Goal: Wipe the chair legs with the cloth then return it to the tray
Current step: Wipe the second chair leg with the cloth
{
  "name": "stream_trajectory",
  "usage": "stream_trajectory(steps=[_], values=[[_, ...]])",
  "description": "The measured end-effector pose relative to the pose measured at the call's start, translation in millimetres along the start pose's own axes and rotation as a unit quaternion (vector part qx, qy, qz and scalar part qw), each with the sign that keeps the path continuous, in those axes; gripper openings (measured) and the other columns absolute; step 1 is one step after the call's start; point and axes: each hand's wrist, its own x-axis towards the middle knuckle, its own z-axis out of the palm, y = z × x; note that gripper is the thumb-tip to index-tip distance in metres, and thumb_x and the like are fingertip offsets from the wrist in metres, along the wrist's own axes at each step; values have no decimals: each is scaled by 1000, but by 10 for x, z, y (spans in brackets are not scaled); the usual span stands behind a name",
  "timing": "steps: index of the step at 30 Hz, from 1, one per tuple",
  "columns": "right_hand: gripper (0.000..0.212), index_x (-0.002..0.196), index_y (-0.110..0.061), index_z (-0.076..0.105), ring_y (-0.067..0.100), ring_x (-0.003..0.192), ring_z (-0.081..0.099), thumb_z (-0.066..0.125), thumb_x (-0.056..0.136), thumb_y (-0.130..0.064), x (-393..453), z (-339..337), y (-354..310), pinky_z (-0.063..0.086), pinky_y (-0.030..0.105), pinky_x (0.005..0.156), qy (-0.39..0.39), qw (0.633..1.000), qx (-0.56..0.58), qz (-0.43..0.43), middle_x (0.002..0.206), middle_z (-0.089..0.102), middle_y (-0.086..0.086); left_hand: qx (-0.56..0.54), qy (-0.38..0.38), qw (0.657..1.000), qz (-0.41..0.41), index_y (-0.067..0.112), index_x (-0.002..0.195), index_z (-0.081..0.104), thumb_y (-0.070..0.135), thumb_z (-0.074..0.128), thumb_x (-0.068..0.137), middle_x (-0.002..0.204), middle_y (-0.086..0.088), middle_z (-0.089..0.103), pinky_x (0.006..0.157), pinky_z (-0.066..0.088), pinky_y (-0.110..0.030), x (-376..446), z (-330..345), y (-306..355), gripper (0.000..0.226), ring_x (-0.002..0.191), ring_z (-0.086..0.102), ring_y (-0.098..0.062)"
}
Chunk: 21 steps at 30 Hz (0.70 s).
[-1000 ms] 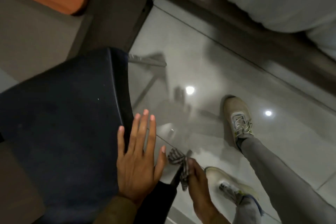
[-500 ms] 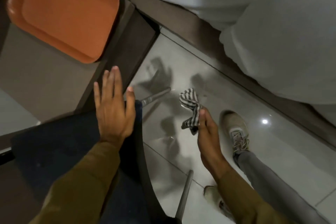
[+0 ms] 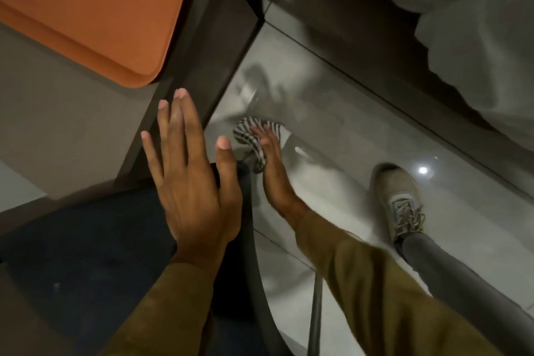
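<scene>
My left hand (image 3: 190,182) lies flat with fingers apart on the far corner of the dark chair seat (image 3: 95,243). Beyond the seat's right edge, my right hand (image 3: 273,173) grips a black-and-white striped cloth (image 3: 254,139), pressed against the far metal chair leg just beside the seat corner; most of that leg is hidden by cloth and hand. Another grey chair leg (image 3: 316,309) shows lower down by my right sleeve. The orange tray (image 3: 95,9) sits on the table at the top left.
A brown table (image 3: 66,124) with a dark edge stands left of the chair. White bedding (image 3: 476,37) hangs over a dark base at the top right. My shoe (image 3: 400,199) and grey trouser leg stand on the glossy tiled floor (image 3: 332,113).
The view has moved closer and forward. My right hand carried the cloth from the near chair leg up to the far leg by the seat corner. My left hand stayed on the seat.
</scene>
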Motion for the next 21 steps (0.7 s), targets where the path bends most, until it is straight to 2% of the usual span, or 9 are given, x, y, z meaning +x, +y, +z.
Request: stream_trajectory(steps=[3,5,6,10,13,15,17,19,21], values=[[38,150,-48,50,19,165,28,35,115,-46,159,-67,-107,24,53,136,1,997,-28,65,179,28,-3,5,-1,1000,7,10,173,23,43,21,115,182,-2,26,141,3,-47,9,21,-21,67,171,14,-18],[52,159,-42,47,16,163,32,38,109,-55,-6,-47,-211,24,49,137,-8,997,-17,69,177,33,-5,9,-10,1000,6,10,173,23,43,22,114,182,-2,26,141,4,-49,1,8,-2,67,171,13,-18],[55,158,-44,48,15,163,32,38,106,-59,-157,-24,-261,23,49,137,-21,998,-7,53,176,37,-7,8,-15,1000,4,9,173,23,43,22,114,182,-3,26,141,6,-50,3,-5,12,68,171,13,-19],[38,141,-69,54,12,168,22,33,110,-64,-575,130,-227,18,57,136,-64,997,-9,-32,173,38,-20,17,-27,999,6,9,173,24,46,21,113,182,-4,26,141,6,-54,-2,-40,49,70,171,14,-20],[37,137,-68,57,12,168,20,33,112,-57,-353,124,-131,20,46,135,-27,999,24,-27,177,31,-14,20,-22,999,13,9,173,25,52,15,114,181,-4,27,141,6,-52,-10,-25,42,74,171,14,-20],[38,141,-63,53,16,168,21,29,114,-51,-73,19,-99,21,37,133,-8,1000,-4,9,180,23,-8,12,-17,1000,9,8,172,25,53,14,114,182,-4,27,141,6,-50,-21,-19,20,74,171,14,-19],[46,161,-42,42,21,168,21,27,118,-43,226,-133,-41,16,43,138,-6,997,-40,63,182,20,0,6,-15,1000,11,8,173,24,55,13,114,182,-5,26,141,5,-48,-22,-8,-8,76,171,14,-20],[53,168,-26,36,23,169,18,26,118,-40,325,-205,-98,14,49,139,-11,993,-70,98,182,20,4,4,-16,1000,16,7,173,23,54,16,115,182,-6,24,141,5,-48,-19,10,-16,75,171,14,-20],[51,167,-31,37,18,170,14,26,118,-42,143,-161,-212,12,48,139,-43,995,-51,76,183,17,-2,8,-14,1000,11,6,173,22,49,21,115,182,-7,23,141,6,-51,-16,-8,4,72,171,14,-21]])
